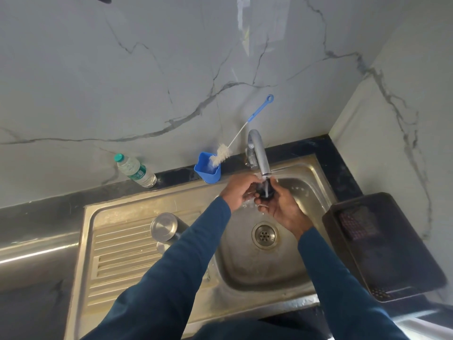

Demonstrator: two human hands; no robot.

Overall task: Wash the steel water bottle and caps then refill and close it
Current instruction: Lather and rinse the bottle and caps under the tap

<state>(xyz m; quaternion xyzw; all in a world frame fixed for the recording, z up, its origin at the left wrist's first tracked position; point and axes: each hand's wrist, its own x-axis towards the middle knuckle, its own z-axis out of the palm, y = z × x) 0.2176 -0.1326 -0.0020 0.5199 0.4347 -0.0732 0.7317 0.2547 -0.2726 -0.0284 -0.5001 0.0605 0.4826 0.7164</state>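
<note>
Both grips closed on black cap [266, 191] under running tap [259, 153]: left hand [241, 191], right hand [282, 207]. Steel bottle [164, 227] left of tap.

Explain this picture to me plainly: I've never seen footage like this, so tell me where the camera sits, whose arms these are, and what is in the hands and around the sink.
There is no machine here. One wide-angle camera worn on a person's head looks down at their own arms in blue sleeves. The left hand and the right hand together hold a small dark cap under water running from the tap, above the steel sink. On the draining board stands the steel bottle. Behind the sink a blue cup holds a bottle brush, and a plastic water bottle stands further left. A dark basket sits on the right.
</note>
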